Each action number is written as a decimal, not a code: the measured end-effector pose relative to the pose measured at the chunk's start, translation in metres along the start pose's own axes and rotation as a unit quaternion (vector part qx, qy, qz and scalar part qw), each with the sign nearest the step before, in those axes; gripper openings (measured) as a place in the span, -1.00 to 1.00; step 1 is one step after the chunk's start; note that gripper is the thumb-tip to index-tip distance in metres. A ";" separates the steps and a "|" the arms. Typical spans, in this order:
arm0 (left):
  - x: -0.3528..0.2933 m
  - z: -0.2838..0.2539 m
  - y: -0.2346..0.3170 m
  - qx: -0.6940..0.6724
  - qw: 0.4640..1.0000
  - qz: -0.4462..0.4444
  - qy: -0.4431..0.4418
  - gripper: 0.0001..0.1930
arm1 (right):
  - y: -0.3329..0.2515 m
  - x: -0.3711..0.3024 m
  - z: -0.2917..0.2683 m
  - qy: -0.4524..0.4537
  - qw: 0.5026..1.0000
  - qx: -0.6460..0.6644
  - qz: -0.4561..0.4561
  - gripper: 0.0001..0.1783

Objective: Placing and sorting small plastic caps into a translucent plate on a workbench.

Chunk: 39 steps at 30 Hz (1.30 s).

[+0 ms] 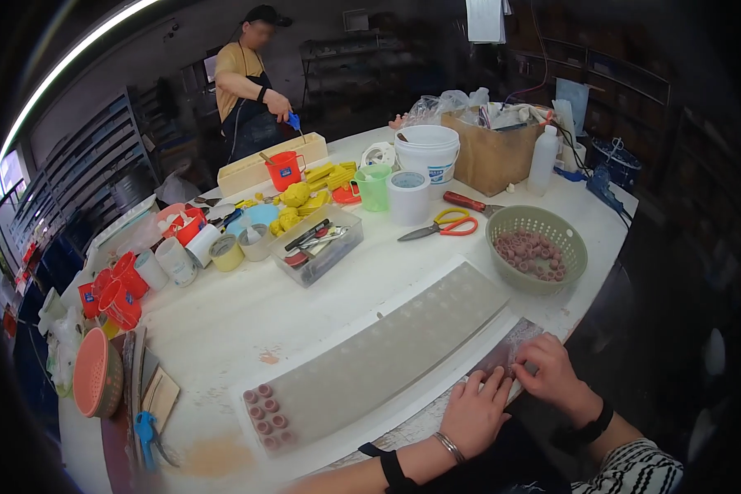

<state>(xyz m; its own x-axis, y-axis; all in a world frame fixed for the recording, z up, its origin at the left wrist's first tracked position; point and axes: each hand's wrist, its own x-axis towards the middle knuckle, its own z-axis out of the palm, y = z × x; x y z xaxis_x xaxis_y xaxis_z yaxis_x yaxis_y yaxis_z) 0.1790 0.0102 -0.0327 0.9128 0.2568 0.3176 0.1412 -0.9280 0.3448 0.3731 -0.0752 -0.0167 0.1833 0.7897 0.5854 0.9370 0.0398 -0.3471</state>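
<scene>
At the near right edge of the table, my left hand [474, 418] lies with its fingers stretched out over a dark grey-brown sheet that looks like sandpaper [502, 350]. My right hand [549, 372] is pinched down against the same sheet, close to the left fingertips; whatever it holds is hidden by the fingers. Just beyond is a long grey board [387, 346] on a white backing. Several small reddish-brown rings [265, 405] stand in rows at its left end. More such pieces [531, 251] fill the bottom of a green perforated basket [580, 247] beyond my right hand.
Scissors [440, 226] and a red-handled tool [469, 202] lie by the basket. A clear tool box [329, 255], tubs, red cups and yellow lumps crowd the middle. A pink basket [90, 370] sits at left. Across the table a person [247, 82] works with a blue tool over a trough.
</scene>
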 end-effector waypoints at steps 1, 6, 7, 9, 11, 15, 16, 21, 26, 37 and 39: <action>0.001 -0.002 0.002 0.005 1.000 0.001 0.005 -0.33 | 0.014 -0.001 -0.001 0.024 0.999 -0.006 0.020 -0.86; 0.007 -0.004 -0.001 0.008 1.000 0.002 -0.002 -0.33 | 0.017 0.009 -0.007 0.045 0.997 -0.048 0.028 -0.86; 0.004 -0.003 0.000 0.009 1.000 0.000 0.005 -0.33 | -0.004 0.003 -0.003 0.005 1.000 0.003 -0.004 -0.86; 0.000 -0.004 0.000 0.010 1.000 0.002 0.006 -0.33 | 0.003 0.001 -0.001 -0.009 1.000 0.020 -0.006 -0.86; 0.003 -0.005 0.005 0.021 1.000 0.005 0.007 -0.33 | 0.043 0.000 -0.009 0.052 0.990 -0.091 0.097 -0.84; 0.002 -0.004 0.002 0.014 1.000 0.002 -0.001 -0.34 | -0.001 0.001 -0.005 0.000 1.000 0.005 0.000 -0.89; 0.002 -0.004 0.002 0.015 1.000 0.002 -0.006 -0.34 | -0.006 0.000 -0.002 -0.009 0.999 0.033 0.000 -0.90; 0.003 -0.008 0.006 0.030 0.999 0.009 0.002 -0.33 | 0.035 0.001 -0.016 0.054 0.983 -0.146 0.095 -0.86; -0.001 -0.006 0.004 0.032 0.999 0.008 0.004 -0.32 | 0.023 0.002 -0.005 0.027 0.998 -0.039 0.034 -0.88; 0.007 -0.009 0.004 0.041 0.999 0.004 -0.004 -0.32 | 0.034 0.007 -0.010 0.077 0.982 -0.145 0.094 -0.86; 0.006 -0.006 0.001 0.037 0.999 0.004 -0.001 -0.32 | -0.001 0.004 -0.001 0.020 1.000 -0.014 -0.005 -0.89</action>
<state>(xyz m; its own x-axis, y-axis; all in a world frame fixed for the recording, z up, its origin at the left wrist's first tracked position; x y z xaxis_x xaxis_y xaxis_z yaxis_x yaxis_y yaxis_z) 0.1821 0.0128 -0.0252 0.9144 0.2493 0.3190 0.1622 -0.9475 0.2756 0.3734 -0.0726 -0.0136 0.1856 0.7648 0.6169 0.9467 0.0290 -0.3208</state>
